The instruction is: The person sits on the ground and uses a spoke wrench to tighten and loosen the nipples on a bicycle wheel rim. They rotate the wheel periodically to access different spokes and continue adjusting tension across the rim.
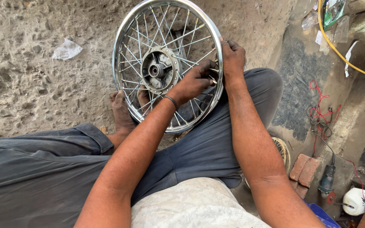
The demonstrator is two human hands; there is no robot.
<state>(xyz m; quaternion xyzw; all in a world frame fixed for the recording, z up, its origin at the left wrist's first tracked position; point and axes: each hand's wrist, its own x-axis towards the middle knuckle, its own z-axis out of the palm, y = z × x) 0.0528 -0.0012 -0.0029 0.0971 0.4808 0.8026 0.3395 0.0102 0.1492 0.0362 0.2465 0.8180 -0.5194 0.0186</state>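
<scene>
Clearly a stiff, heavy wheel [167, 63], best held by its slick rim.
Left hand [195, 80] pinches a spoke nipple; right hand [232, 57] clamps the rim, fingers together.

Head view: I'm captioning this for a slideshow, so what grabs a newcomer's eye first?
First the shiny chrome spoked wheel rim, standing on the rough dirt ground at top centre, propped against the seated person's lap. The left hand reaches in among the spokes near the rim, while the right hand grips the rim's right edge. A yellow hose curves at upper right.
</scene>
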